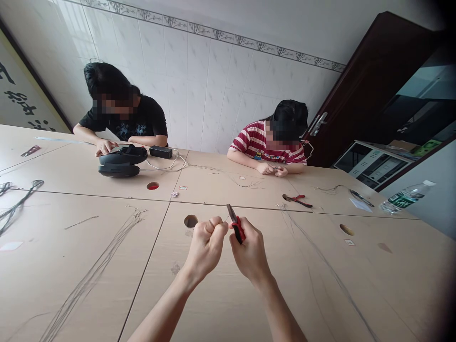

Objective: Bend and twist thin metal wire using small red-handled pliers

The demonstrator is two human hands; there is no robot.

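My right hand [249, 251] is wrapped round a pair of pliers [238, 229] with red and black handles, its dark jaws pointing up and away from me. Close beside it, my left hand [207, 244] is closed in a fist, thumb and fingers pressed together. A short, fine strand of thin wire [227, 218] shows faintly between the fist and the pliers' jaws; the rest of it is hidden in the fingers. Both hands are above the middle of the table [199, 304]. To the left lies a bundle of thin wires [107, 251], and further wires [324, 261] run along the right.
Another pair of pliers [299, 200] lies ahead to the right. Across the table sit two people, one near a black headset-like device [121, 161] and a black box [161, 152]. A water bottle [406, 197] stands at the right. Round holes [191, 221] pierce the tabletop.
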